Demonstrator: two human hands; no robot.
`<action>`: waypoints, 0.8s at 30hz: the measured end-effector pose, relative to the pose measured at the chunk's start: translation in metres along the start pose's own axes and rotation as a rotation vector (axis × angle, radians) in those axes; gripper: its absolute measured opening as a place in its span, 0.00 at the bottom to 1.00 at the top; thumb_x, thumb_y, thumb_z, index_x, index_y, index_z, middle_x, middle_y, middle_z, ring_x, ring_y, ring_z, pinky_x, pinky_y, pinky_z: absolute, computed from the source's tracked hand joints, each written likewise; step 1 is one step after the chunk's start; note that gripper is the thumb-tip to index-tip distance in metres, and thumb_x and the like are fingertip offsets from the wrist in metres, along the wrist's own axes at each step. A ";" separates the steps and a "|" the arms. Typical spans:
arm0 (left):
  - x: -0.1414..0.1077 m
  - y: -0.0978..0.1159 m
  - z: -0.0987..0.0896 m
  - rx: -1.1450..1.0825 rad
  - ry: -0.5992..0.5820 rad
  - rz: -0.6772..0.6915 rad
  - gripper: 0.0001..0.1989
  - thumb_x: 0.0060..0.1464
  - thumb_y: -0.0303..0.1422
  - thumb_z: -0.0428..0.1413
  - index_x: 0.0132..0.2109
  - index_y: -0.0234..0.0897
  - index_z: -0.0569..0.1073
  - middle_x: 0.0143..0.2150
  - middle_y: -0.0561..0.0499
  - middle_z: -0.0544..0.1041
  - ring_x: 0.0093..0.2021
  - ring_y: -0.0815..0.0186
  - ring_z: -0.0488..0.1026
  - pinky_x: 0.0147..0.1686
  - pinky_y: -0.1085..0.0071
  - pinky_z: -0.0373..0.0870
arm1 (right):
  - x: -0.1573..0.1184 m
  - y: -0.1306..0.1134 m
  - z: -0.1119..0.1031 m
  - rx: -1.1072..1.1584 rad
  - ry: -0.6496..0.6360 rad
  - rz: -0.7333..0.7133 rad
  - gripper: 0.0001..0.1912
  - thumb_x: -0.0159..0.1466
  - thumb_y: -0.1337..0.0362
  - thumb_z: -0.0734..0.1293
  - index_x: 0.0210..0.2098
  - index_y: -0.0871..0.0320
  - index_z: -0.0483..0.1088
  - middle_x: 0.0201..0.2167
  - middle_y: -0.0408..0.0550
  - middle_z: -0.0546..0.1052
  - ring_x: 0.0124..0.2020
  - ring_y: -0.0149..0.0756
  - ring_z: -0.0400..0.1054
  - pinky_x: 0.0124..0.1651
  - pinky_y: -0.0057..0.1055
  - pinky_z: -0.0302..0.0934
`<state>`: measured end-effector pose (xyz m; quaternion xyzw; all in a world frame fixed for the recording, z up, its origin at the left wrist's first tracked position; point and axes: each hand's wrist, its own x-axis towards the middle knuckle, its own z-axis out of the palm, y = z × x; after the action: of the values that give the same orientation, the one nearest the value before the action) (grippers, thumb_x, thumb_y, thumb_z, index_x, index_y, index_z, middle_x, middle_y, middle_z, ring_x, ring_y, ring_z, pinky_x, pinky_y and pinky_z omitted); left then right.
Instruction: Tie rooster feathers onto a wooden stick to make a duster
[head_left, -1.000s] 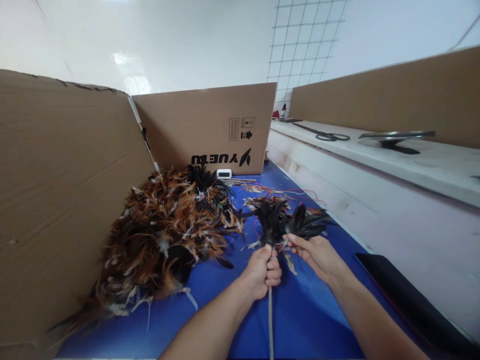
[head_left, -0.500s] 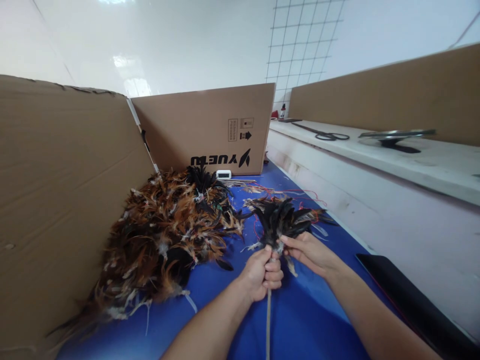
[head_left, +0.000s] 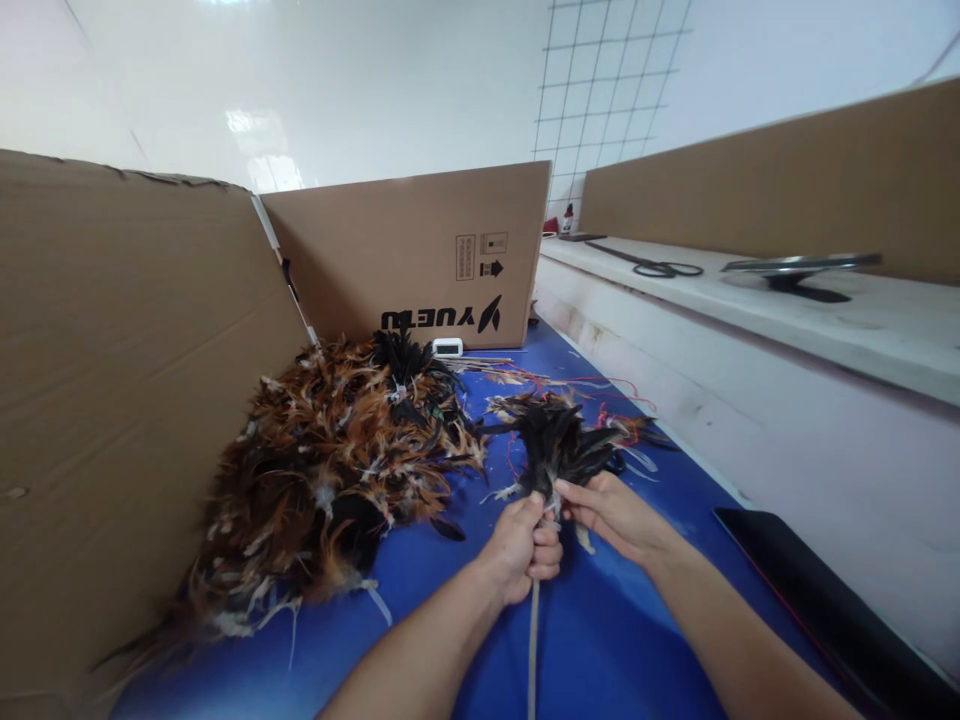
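My left hand [head_left: 523,548] is closed around the top of a thin stick [head_left: 533,650], which runs down toward the bottom edge. Dark feathers [head_left: 559,435] fan out above that fist, their pale quill ends at the stick's tip. My right hand [head_left: 611,515] pinches the feather base from the right, thumb and forefinger close to the left thumb. On the left lies a big pile of brown and black feathers [head_left: 337,450]. More loose feathers [head_left: 645,432] lie behind the held bunch, to the right.
Cardboard panels [head_left: 405,250] stand behind and left of the blue table [head_left: 600,640]. A small white device [head_left: 448,347], thin sticks and red string [head_left: 600,382] lie at the back. Scissors [head_left: 667,268] rest on the right ledge; a black object [head_left: 817,600] lies at right.
The dark feathers sit more upright and bunched together. My right hand has shifted slightly left and down at their base, and the stick's lower end has swung slightly left.
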<state>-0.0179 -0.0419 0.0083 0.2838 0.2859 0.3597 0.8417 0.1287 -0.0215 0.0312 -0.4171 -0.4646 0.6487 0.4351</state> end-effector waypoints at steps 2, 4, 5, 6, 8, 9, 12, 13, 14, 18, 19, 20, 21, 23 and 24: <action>0.000 -0.001 0.002 0.026 0.041 0.010 0.23 0.46 0.53 0.55 0.32 0.38 0.57 0.16 0.64 0.50 0.13 0.80 0.41 0.13 0.80 0.34 | -0.001 0.000 -0.001 0.012 0.013 0.002 0.13 0.51 0.57 0.74 0.26 0.62 0.73 0.24 0.47 0.75 0.26 0.32 0.68 0.29 0.28 0.63; 0.000 -0.002 0.004 0.069 0.112 0.018 0.23 0.47 0.54 0.53 0.32 0.38 0.57 0.16 0.64 0.50 0.13 0.80 0.42 0.13 0.80 0.34 | -0.002 -0.001 -0.001 0.034 0.034 -0.005 0.12 0.51 0.58 0.74 0.26 0.61 0.73 0.24 0.46 0.74 0.26 0.31 0.67 0.28 0.28 0.62; 0.000 -0.003 0.006 0.095 0.153 0.021 0.23 0.49 0.54 0.51 0.32 0.38 0.57 0.16 0.64 0.50 0.12 0.80 0.42 0.13 0.80 0.35 | -0.003 -0.002 -0.001 0.043 0.046 -0.013 0.11 0.51 0.58 0.74 0.26 0.61 0.73 0.24 0.46 0.74 0.26 0.31 0.66 0.28 0.27 0.62; 0.000 -0.004 0.007 0.123 0.191 0.024 0.22 0.50 0.54 0.50 0.32 0.38 0.57 0.16 0.63 0.51 0.12 0.80 0.42 0.13 0.80 0.35 | -0.004 -0.003 0.001 0.048 0.055 -0.021 0.11 0.51 0.59 0.73 0.26 0.60 0.73 0.24 0.46 0.74 0.26 0.31 0.66 0.28 0.27 0.61; 0.001 -0.005 0.009 0.182 0.259 0.033 0.21 0.52 0.54 0.47 0.32 0.38 0.58 0.16 0.63 0.51 0.12 0.80 0.44 0.12 0.80 0.36 | -0.006 -0.007 0.006 0.041 0.071 -0.039 0.11 0.52 0.58 0.73 0.25 0.60 0.73 0.23 0.45 0.73 0.25 0.30 0.66 0.27 0.26 0.61; 0.001 -0.005 0.010 0.212 0.285 0.039 0.21 0.53 0.53 0.46 0.33 0.38 0.58 0.16 0.63 0.52 0.11 0.79 0.44 0.12 0.80 0.37 | -0.007 -0.009 0.010 0.031 0.082 -0.047 0.11 0.52 0.58 0.73 0.25 0.61 0.72 0.22 0.45 0.73 0.25 0.30 0.66 0.27 0.26 0.60; 0.000 -0.006 0.013 0.294 0.319 0.071 0.21 0.52 0.53 0.46 0.33 0.38 0.60 0.17 0.62 0.54 0.11 0.78 0.48 0.11 0.80 0.40 | -0.009 -0.014 0.024 -0.038 0.123 -0.066 0.13 0.50 0.57 0.73 0.23 0.62 0.71 0.20 0.46 0.72 0.22 0.30 0.64 0.25 0.27 0.59; -0.001 -0.007 0.013 0.315 0.319 0.085 0.22 0.51 0.54 0.47 0.33 0.38 0.61 0.17 0.61 0.55 0.11 0.78 0.49 0.11 0.80 0.41 | -0.008 -0.016 0.028 -0.071 0.136 -0.072 0.14 0.49 0.57 0.73 0.22 0.62 0.71 0.19 0.46 0.72 0.21 0.29 0.63 0.24 0.27 0.58; -0.001 -0.007 0.014 0.334 0.318 0.101 0.22 0.50 0.55 0.47 0.34 0.38 0.62 0.17 0.61 0.55 0.11 0.78 0.50 0.10 0.80 0.42 | -0.008 -0.017 0.033 -0.109 0.147 -0.076 0.15 0.49 0.56 0.73 0.20 0.62 0.70 0.18 0.46 0.71 0.19 0.28 0.62 0.23 0.27 0.57; -0.002 -0.009 0.014 0.381 0.334 0.149 0.26 0.47 0.59 0.47 0.33 0.37 0.62 0.17 0.60 0.57 0.11 0.77 0.52 0.10 0.79 0.44 | 0.000 -0.018 0.043 -0.261 0.193 -0.091 0.18 0.48 0.56 0.72 0.15 0.62 0.65 0.12 0.43 0.67 0.14 0.25 0.56 0.18 0.25 0.51; -0.002 -0.010 0.014 0.384 0.341 0.155 0.27 0.46 0.59 0.47 0.33 0.37 0.62 0.17 0.60 0.57 0.11 0.77 0.52 0.10 0.79 0.45 | 0.002 -0.018 0.044 -0.295 0.213 -0.093 0.18 0.48 0.56 0.72 0.14 0.61 0.64 0.11 0.42 0.66 0.13 0.24 0.55 0.17 0.25 0.50; -0.001 -0.010 0.014 0.383 0.350 0.157 0.27 0.46 0.59 0.47 0.32 0.37 0.62 0.17 0.60 0.57 0.11 0.77 0.52 0.10 0.79 0.45 | 0.004 -0.018 0.045 -0.320 0.232 -0.093 0.18 0.48 0.56 0.72 0.14 0.61 0.64 0.11 0.41 0.65 0.13 0.24 0.54 0.17 0.25 0.49; -0.001 -0.010 0.014 0.380 0.359 0.154 0.27 0.46 0.59 0.47 0.32 0.37 0.62 0.17 0.60 0.58 0.12 0.77 0.53 0.10 0.79 0.45 | 0.006 -0.018 0.045 -0.339 0.244 -0.091 0.17 0.47 0.57 0.71 0.14 0.60 0.63 0.10 0.41 0.65 0.13 0.24 0.54 0.16 0.25 0.48; 0.000 -0.010 0.014 0.371 0.371 0.139 0.26 0.47 0.58 0.48 0.31 0.37 0.61 0.18 0.59 0.58 0.12 0.77 0.53 0.10 0.79 0.45 | 0.008 -0.020 0.044 -0.360 0.237 -0.079 0.17 0.47 0.57 0.71 0.14 0.60 0.63 0.10 0.41 0.65 0.13 0.24 0.54 0.16 0.25 0.48; 0.000 -0.010 0.014 0.364 0.370 0.131 0.25 0.47 0.57 0.48 0.31 0.37 0.61 0.18 0.59 0.58 0.12 0.77 0.53 0.10 0.79 0.45 | 0.009 -0.020 0.043 -0.363 0.218 -0.072 0.16 0.48 0.57 0.70 0.14 0.59 0.63 0.10 0.40 0.64 0.13 0.24 0.54 0.16 0.25 0.48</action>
<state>-0.0041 -0.0511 0.0108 0.3777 0.4758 0.4020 0.6851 0.0889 -0.0199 0.0593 -0.5394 -0.5387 0.4894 0.4235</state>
